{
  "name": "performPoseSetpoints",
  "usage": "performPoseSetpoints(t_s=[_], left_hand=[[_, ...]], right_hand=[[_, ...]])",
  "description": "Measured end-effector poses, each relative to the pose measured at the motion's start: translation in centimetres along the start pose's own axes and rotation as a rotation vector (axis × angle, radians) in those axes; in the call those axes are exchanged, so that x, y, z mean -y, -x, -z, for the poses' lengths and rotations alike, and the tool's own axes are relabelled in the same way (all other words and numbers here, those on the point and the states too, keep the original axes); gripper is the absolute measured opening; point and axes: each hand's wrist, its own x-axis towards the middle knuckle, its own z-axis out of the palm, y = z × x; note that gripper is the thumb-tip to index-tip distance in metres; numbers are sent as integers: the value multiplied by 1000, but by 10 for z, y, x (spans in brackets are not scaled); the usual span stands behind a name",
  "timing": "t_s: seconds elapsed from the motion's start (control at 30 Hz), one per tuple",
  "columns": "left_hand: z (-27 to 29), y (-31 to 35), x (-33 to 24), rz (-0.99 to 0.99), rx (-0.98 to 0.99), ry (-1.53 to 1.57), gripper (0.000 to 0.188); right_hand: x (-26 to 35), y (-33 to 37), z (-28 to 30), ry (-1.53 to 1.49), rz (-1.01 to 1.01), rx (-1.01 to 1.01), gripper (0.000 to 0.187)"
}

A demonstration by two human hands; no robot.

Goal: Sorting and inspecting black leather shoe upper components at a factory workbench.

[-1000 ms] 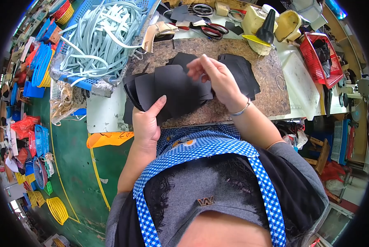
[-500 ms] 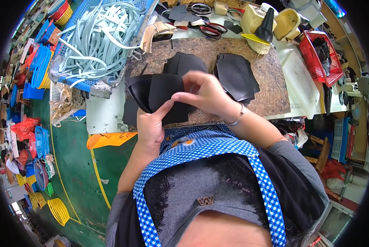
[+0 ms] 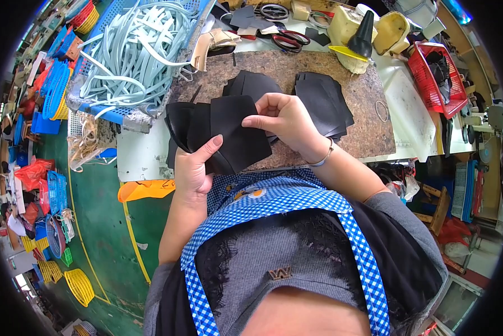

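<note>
My left hand (image 3: 194, 168) grips a bundle of thin black leather-like pieces (image 3: 198, 129), its thumb laid across their front. The bundle's left part is bent into a curve. At the right edge of a flat black piece (image 3: 232, 115) on top, my right hand (image 3: 288, 120) pinches with thumb and bent fingers. Both hands are over the near edge of a speckled brown board (image 3: 369, 101). Behind them lies one pile of black pieces (image 3: 257, 84), and to the right a second fanned pile (image 3: 321, 101).
A blue basket (image 3: 103, 61) of pale blue strips (image 3: 145, 50) stands at the left. Red-handled scissors (image 3: 290, 42), a yellowish tub (image 3: 344, 28) and a black cone (image 3: 363, 36) sit at the back. A red basket (image 3: 439, 78) is far right; a rubber-band-like loop (image 3: 382, 111) lies on the board.
My left hand has shifted slightly left and down with the bundle. My fingertips have parted, and the top piece now lies flatter, with more of its face showing between my hands.
</note>
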Motion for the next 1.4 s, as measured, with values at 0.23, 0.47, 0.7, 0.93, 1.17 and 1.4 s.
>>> performPoseSetpoints(t_s=[0.23, 0.47, 0.7, 0.93, 1.17, 1.4], left_hand=[[-3, 2, 1, 34, -33, 100, 41], [3, 2, 10, -52, 9, -61, 42], [9, 1, 8, 72, 144, 167, 39], [9, 2, 10, 125, 100, 338, 43], [21, 0, 8, 97, 83, 301, 38], [32, 2, 8, -12, -17, 205, 31]], right_hand=[[-8, 6, -8, 34, 31, 19, 22], [-11, 13, -29, 360, 740, -165, 10], [-5, 19, -32, 230, 400, -76, 12], [-1, 18, -32, 214, 592, -162, 16], [3, 22, -31, 193, 681, -261, 16], [4, -13, 15, 389, 317, -422, 25]])
